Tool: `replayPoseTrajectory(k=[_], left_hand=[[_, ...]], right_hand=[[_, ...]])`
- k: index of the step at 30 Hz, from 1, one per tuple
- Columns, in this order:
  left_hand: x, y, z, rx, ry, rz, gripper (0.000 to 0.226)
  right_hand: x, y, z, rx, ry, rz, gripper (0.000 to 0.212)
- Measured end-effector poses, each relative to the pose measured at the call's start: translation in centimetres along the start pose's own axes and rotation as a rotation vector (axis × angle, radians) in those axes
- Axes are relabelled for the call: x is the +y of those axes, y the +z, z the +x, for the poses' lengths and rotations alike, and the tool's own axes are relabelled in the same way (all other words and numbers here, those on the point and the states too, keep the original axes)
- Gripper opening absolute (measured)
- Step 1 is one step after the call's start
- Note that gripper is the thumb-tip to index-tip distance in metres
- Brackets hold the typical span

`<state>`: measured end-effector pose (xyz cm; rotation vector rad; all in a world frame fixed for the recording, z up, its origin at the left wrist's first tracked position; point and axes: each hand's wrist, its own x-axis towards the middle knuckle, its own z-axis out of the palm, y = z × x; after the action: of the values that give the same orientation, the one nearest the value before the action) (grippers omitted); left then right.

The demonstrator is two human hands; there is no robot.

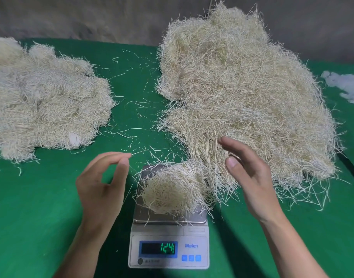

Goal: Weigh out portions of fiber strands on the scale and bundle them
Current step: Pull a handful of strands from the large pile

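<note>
- Blue lettering on the scale (169, 237) read "Meilen", to the right of its display.
- Green digits on the display (167, 248) looked like 12.41, though the decimal mark was hard to make out.
- Three blue buttons (191, 258) sat under the brand name; the small print under the display was too blurred to read.
- A portion (172, 189) of pale fiber strands lay heaped on the steel pan, with loose ends hanging over its edges.
- The left hand (102, 187) hung just left of the pan, apart from the portion, with the thumb tip close under the curled forefinger. I could not tell whether it pinched a strand.
- The right hand (250, 177) hung just right of the pan with straight, relaxed fingers spread wide, and it held nothing. It was near the portion but not touching it.
- Behind the right hand, a big pile (242, 93) of tangled strands filled the right side, and its near edge reached the scale.
- A flatter heap (47, 105) lay at far left, well apart from the scale.
- Stray strands (136, 109) littered the gap between the two.
- Everything rested on a green cloth (51, 217).
- Some whitish bits (344, 85) lay at the far right edge.
- A grey backdrop (92, 17) closed the far side.
</note>
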<state>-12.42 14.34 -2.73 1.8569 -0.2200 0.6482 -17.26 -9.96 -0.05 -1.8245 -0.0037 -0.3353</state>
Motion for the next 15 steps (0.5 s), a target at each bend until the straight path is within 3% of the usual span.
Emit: replayPoseTrajectory(k=[15], left_hand=[[-0.17,0.4,0.0,0.016,-0.018,-0.019,0.019]], right_hand=[[0.42,-0.02,0.32,0.013,0.005,0.015,0.042]])
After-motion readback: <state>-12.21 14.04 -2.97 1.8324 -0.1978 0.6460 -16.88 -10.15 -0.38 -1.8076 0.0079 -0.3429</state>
